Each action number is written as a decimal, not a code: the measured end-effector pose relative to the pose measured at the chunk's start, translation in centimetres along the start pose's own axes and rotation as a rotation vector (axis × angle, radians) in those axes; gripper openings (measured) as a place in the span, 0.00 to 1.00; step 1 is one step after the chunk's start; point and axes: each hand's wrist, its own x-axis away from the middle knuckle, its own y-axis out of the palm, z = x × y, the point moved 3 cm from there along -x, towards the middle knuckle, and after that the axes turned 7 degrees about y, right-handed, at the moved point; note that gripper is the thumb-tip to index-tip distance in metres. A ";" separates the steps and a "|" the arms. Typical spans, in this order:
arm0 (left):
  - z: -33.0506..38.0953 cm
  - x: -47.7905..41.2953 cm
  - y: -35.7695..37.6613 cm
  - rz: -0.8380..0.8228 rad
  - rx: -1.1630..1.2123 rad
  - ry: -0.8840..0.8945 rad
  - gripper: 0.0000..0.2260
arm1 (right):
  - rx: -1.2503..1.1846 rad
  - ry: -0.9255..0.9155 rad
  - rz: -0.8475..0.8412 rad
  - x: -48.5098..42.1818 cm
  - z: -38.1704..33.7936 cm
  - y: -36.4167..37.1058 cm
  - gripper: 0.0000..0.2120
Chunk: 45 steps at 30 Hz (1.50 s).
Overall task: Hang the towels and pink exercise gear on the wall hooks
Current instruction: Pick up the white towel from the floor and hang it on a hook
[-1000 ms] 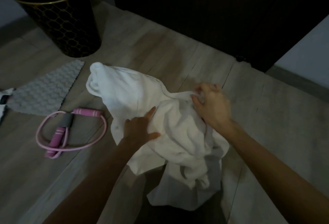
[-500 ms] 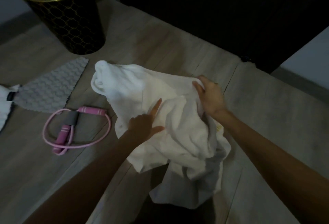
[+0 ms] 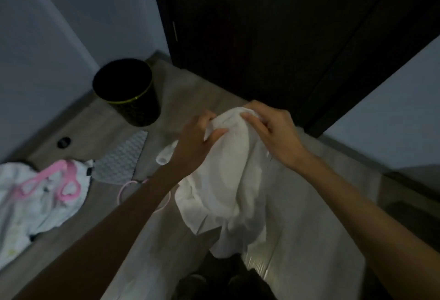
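Two bare hands lift a white towel point(image 3: 228, 175) above a wooden floor point(image 3: 190, 94); the left hand point(image 3: 197, 142) and right hand point(image 3: 273, 133) grip its bunched top. A black bin point(image 3: 128, 94) stands nearby.

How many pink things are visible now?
2: pink gear lies on the white cloth at far left; a pink loop shows partly behind the left forearm. Others may be hidden.

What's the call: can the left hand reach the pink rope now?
Probably not yet: the left hand grips the white towel with the right hand. The pink rope lies on the floor beneath its forearm.
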 end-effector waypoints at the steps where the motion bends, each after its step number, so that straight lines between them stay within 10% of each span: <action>1: 2.5 -0.9 -1.9 -0.025 0.019 0.019 0.15 | 0.021 0.002 -0.004 -0.3 -2.2 -2.1 0.10; 12: 31.1 -7.9 -23.8 0.084 0.186 0.091 0.04 | 0.265 -0.107 0.130 -3.9 -28.9 -24.3 0.11; 24: 54.3 -12.0 -36.8 0.116 -0.127 0.573 0.09 | 0.132 -0.222 0.192 -3.6 -45.4 -36.2 0.05; 37: 49.6 -8.2 -38.1 0.034 -0.071 0.411 0.08 | 0.043 -0.161 0.103 -4.9 -50.0 -34.8 0.05; 45: 41.6 -3.5 -41.2 0.311 -0.084 0.147 0.08 | 0.091 -0.171 0.160 -5.0 -49.4 -34.8 0.05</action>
